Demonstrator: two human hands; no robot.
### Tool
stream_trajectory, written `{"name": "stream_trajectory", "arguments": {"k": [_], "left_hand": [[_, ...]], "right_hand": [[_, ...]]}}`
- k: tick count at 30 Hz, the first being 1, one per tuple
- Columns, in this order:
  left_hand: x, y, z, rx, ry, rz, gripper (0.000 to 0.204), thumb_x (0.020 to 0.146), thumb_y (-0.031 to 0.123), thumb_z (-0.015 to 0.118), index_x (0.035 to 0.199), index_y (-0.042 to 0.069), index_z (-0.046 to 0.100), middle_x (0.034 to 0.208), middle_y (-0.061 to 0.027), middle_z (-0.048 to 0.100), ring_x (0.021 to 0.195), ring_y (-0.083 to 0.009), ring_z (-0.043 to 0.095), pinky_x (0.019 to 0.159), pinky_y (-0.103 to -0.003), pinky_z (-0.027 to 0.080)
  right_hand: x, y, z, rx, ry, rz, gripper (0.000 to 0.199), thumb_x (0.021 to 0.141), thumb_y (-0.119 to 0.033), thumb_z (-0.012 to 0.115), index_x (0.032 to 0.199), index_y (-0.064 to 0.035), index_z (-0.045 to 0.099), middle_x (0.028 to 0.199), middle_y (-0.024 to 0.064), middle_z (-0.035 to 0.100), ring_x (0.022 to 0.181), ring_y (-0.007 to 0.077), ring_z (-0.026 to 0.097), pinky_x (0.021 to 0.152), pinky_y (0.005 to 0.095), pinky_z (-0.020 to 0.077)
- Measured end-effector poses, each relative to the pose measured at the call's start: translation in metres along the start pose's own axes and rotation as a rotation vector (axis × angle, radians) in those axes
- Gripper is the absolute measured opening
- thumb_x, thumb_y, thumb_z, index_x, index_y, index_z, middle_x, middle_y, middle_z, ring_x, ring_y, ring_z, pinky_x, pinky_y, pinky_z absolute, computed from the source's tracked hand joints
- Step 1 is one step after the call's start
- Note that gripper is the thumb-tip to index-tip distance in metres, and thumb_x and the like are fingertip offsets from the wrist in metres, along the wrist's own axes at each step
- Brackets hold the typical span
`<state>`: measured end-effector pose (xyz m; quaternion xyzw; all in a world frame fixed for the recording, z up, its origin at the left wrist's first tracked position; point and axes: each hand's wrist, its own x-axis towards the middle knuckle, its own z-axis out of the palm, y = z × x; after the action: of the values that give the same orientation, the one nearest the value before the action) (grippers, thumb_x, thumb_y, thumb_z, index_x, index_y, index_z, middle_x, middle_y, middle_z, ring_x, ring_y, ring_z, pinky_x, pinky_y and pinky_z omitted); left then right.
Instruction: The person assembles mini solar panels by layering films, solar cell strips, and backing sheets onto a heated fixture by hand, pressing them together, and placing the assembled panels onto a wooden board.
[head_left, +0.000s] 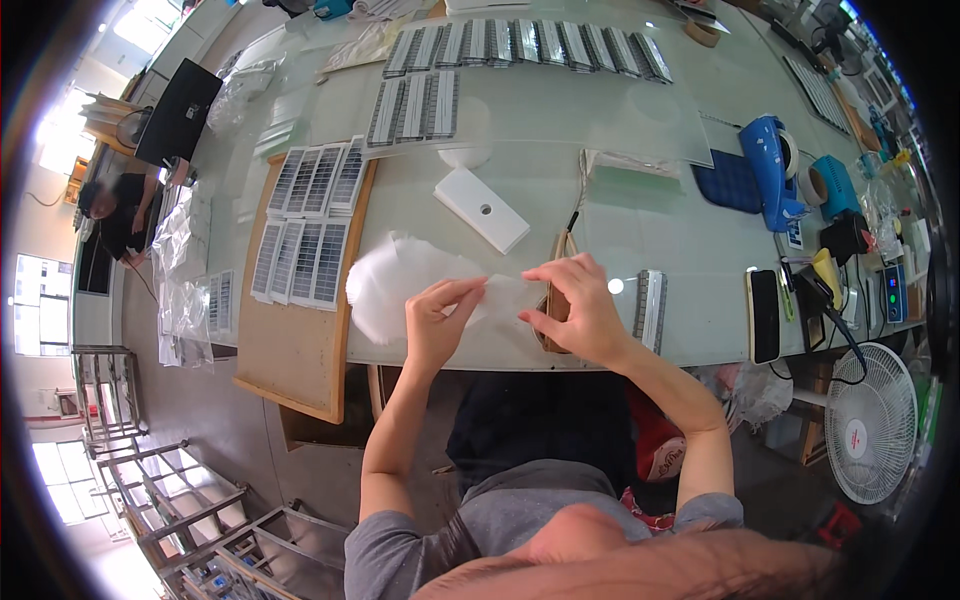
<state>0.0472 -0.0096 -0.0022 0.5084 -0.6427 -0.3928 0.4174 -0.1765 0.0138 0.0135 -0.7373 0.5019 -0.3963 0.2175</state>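
Observation:
Over the near edge of the glass-topped table, my left hand (440, 315) pinches a thin, translucent white sheet (506, 298) between thumb and fingertips. The sheet stretches toward my right hand (578, 308), whose thumb and index finger are curved and apart at its right side. A fanned pile of white sheets (385, 295) lies just left of my left hand. Beneath my right hand is a narrow brown tray-like piece (556, 335), partly hidden. Beyond both hands sits a white rectangular block with a round hole (470, 197). A small striped panel (650, 300) lies right of my right hand.
Dark-celled panels (322, 180) rest on a brown board (300, 350) at left. Rows of striped panels (525, 45) line the far side. At right are a phone (763, 315), a blue tape dispenser (770, 180) and a white fan (870, 425). Another person (125, 215) is at far left.

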Motion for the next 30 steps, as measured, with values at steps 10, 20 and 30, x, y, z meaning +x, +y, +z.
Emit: {"name": "stream_trajectory", "arguments": {"k": [10,20,30], "left_hand": [[-0.020,0.009,-0.001,-0.185,0.094,-0.079,0.013,0.095,0.002,0.066,0.102,-0.007,0.072,0.086,-0.0047,0.073,0.075,-0.0069,0.065,0.069,-0.020,0.051],[0.007,-0.025,-0.042,0.656,0.324,0.169,0.017,0.092,0.007,0.069,0.108,0.004,0.071,0.086,-0.0063,0.071,0.075,-0.0183,0.068,0.065,-0.029,0.053],[-0.054,-0.034,0.026,0.698,-0.006,1.113,0.041,0.073,0.017,0.077,0.110,0.033,0.070,0.111,0.0069,0.049,0.105,-0.0136,0.047,0.084,-0.029,0.045]], "right_hand": [[-0.002,-0.021,-0.003,0.602,-0.149,0.436,0.008,0.083,-0.012,0.080,0.087,-0.0052,0.077,0.075,0.0017,0.060,0.072,0.0084,0.055,0.060,0.0270,0.0426],[-0.037,-0.035,-0.065,0.689,-0.437,0.295,0.003,0.086,-0.009,0.072,0.084,-0.0068,0.071,0.069,-0.0004,0.069,0.058,0.0069,0.056,0.063,0.0243,0.0439],[-0.019,0.041,-0.038,-0.066,-0.167,0.250,0.010,0.085,-0.020,0.073,0.079,-0.0128,0.069,0.067,-0.0034,0.065,0.066,0.0151,0.054,0.081,0.0348,0.0334]]}}
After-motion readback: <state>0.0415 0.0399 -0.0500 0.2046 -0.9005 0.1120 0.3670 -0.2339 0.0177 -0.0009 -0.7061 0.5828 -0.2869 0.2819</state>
